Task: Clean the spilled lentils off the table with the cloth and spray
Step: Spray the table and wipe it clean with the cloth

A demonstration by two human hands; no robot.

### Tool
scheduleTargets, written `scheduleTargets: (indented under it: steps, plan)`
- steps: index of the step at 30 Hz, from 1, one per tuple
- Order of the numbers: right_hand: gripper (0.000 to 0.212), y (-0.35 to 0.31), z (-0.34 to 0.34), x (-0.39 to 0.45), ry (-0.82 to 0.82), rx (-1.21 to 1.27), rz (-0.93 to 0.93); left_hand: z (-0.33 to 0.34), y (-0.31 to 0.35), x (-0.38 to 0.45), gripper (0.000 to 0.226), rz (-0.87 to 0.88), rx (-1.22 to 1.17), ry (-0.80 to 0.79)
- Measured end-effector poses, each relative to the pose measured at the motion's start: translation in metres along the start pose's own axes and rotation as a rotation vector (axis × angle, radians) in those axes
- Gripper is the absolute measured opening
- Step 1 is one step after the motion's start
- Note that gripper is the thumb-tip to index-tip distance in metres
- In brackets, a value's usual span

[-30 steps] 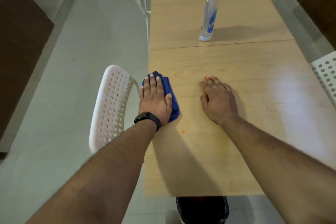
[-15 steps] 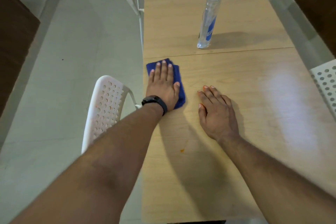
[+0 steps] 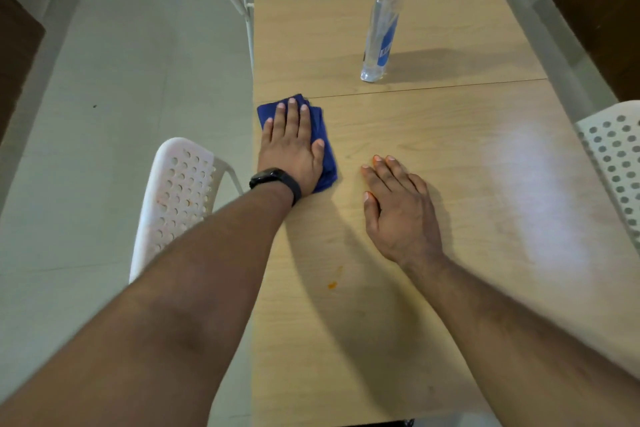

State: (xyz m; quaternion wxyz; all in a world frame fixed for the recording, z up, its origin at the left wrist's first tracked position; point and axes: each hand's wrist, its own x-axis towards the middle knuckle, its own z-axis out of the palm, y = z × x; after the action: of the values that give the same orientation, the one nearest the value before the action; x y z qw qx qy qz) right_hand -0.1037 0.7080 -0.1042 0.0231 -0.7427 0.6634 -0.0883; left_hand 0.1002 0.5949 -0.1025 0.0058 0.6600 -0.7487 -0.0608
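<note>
We've got our left hand [image 3: 292,149] pressing flat-fingered on the blue cloth [image 3: 325,135]; right hand [image 3: 401,208] rests relaxed on the table [image 3: 450,156].

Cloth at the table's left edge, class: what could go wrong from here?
1. The left hand presses the blue cloth right at the table edge; wiping outward may drop residue onto the floor or white chair.
2. The orange smear lies nearer the person, so it may be missed.

1. Left hand [image 3: 291,146] presses flat on a folded blue cloth [image 3: 323,135] at the wooden tabletop's [image 3: 450,135] left edge.
2. Right hand [image 3: 401,208] rests flat nearby.
3. Clear spray bottle [image 3: 381,21] stands upright beyond.
</note>
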Motion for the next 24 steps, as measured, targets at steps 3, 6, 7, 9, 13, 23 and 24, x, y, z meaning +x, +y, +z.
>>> scheduleTargets:
  steps: [3, 6, 7, 9, 13, 23, 24]
  plan:
    - [0.056, 0.003, 0.0, -0.001, 0.01, 0.017, -0.002, 0.003, 0.03, -0.012, 0.073, 0.063, -0.016, -0.003]
    - [0.056, 0.002, -0.002, 0.0, 0.008, 0.048, 0.024, 0.004, 0.048, -0.051, 0.072, 0.142, -0.04, -0.036]
    - [0.056, 0.002, -0.003, -0.001, 0.012, 0.052, 0.028, 0.004, 0.051, -0.073, 0.071, 0.17, -0.041, -0.046]
    - [0.056, 0.002, -0.003, -0.001, 0.012, 0.063, 0.026, 0.007, 0.049, -0.119, 0.07, 0.225, -0.03, -0.053]
    - [0.059, -0.002, -0.005, -0.001, -0.005, 0.084, 0.031, 0.009, 0.002, -0.149, 0.069, 0.213, -0.038, -0.032]
    - [0.053, 0.003, 0.0, -0.003, 0.047, 0.161, 0.02, 0.015, 0.028, -0.118, 0.073, 0.03, -0.013, 0.002]
    - [0.052, 0.005, 0.001, -0.002, 0.055, 0.191, 0.016, 0.017, 0.04, -0.126, 0.073, 0.058, -0.023, 0.003]
